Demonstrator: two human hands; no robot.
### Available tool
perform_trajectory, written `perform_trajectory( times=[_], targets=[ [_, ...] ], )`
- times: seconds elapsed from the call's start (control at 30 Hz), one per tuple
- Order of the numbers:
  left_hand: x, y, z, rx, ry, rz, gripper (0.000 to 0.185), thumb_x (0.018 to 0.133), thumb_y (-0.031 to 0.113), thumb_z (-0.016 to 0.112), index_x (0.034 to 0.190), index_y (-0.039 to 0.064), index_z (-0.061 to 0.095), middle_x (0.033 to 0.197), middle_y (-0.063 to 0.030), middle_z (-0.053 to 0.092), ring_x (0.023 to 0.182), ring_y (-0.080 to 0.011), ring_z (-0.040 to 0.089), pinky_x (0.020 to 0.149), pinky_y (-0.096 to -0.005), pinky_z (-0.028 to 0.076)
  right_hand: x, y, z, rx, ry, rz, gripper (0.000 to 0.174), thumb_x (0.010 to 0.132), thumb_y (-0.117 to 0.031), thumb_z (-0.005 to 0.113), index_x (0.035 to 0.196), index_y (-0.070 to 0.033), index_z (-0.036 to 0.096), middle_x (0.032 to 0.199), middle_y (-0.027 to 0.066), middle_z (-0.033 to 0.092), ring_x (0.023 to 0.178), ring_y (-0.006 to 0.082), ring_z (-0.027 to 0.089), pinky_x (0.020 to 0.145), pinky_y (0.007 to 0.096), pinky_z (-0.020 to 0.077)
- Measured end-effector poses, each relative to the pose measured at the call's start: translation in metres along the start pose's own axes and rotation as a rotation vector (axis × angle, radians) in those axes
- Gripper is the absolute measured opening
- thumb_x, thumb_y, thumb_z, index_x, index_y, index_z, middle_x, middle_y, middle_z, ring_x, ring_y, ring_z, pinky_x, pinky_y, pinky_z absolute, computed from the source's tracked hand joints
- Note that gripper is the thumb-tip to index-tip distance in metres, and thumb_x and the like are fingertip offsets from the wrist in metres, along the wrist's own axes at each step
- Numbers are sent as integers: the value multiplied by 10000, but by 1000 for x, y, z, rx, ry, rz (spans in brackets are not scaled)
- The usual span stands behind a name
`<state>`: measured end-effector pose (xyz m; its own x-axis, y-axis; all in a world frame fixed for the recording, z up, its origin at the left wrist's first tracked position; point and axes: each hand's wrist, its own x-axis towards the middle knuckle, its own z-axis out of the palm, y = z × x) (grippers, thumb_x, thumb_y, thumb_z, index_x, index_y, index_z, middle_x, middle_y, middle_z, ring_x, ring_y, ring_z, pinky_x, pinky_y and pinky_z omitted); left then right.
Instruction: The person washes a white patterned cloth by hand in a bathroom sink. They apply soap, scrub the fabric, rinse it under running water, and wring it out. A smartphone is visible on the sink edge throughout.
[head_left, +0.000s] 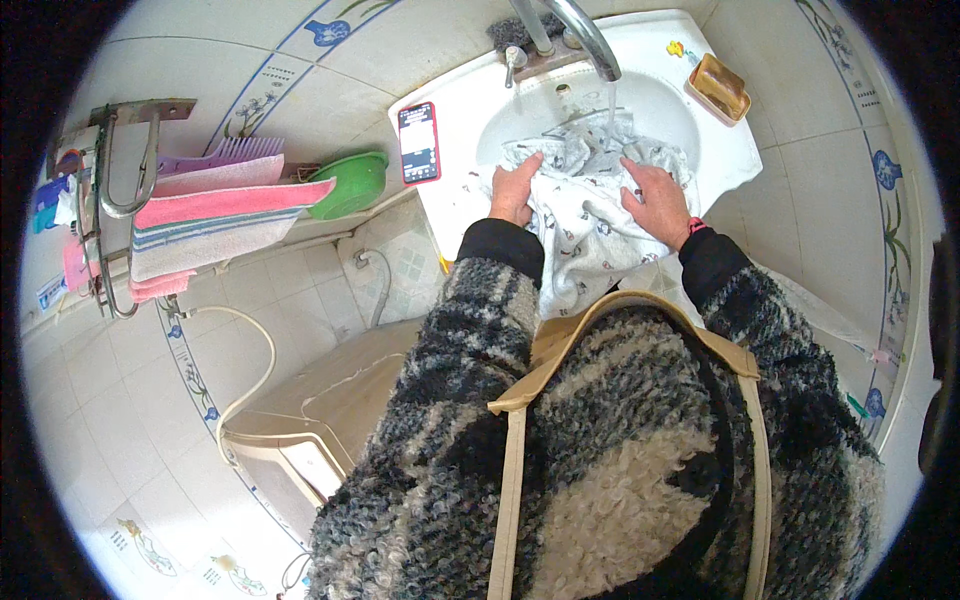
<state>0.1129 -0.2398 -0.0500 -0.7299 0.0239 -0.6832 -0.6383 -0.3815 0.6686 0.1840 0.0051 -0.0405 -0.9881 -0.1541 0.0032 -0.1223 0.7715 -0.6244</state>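
A white cloth (581, 225) with small printed figures hangs over the front rim of a white washbasin (450, 202). Its far part lies wet and bunched in the bowl, under water running from a chrome faucet (600, 56). My left hand (517, 189) grips the cloth near the left side of the bowl. On the right, my right hand (654, 201) holds another part of it, thumb and forefinger spread on top. The cloth hides some fingers of both hands. Its near end droops in front of my apron (555, 341).
A phone (418, 142) with a lit screen lies on the basin's left ledge. At the right corner sits a soap dish (716, 90). Towels (225, 202), a purple comb (225, 152) and a green bowl (352, 184) are on the left wall. A covered washing machine (330, 390) stands lower left.
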Motion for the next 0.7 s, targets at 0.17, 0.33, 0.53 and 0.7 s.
perform_trajectory(
  times=[0.17, 0.33, 0.53, 0.7],
  targets=[
    [2, -1, -1, -3, 3, -3, 336, 868, 91, 694, 1153, -53, 592, 1034, -158, 675, 868, -271, 690, 741, -386, 584, 0, 2, 1, 5, 11, -17, 480, 845, -235, 625, 1271, -23, 561, 906, 171, 647, 905, 356, 600, 845, 445, 469],
    [3, -3, -2, -9, -36, 20, 324, 873, 92, 688, 1146, -54, 594, 1037, -158, 675, 868, -274, 690, 738, -387, 584, 0, 0, 0, 4, 9, -11, 480, 843, -231, 624, 1269, -18, 561, 921, 178, 648, 919, 362, 602, 843, 449, 473],
    [2, -2, -3, 3, -20, 16, 297, 863, 71, 673, 1122, -54, 598, 1015, -155, 672, 867, -275, 687, 736, -389, 581, 0, -1, -1, 12, 1, -3, 476, 842, -225, 623, 1263, -11, 565, 918, 184, 646, 922, 363, 604, 838, 452, 475],
    [2, -1, -2, 32, 5, -3, 264, 858, 51, 639, 1098, -51, 597, 981, -147, 663, 854, -277, 682, 727, -395, 578, 0, 0, -1, 37, 17, -25, 473, 841, -220, 623, 1261, -10, 566, 903, 185, 643, 906, 364, 604, 827, 453, 472]
  ],
)
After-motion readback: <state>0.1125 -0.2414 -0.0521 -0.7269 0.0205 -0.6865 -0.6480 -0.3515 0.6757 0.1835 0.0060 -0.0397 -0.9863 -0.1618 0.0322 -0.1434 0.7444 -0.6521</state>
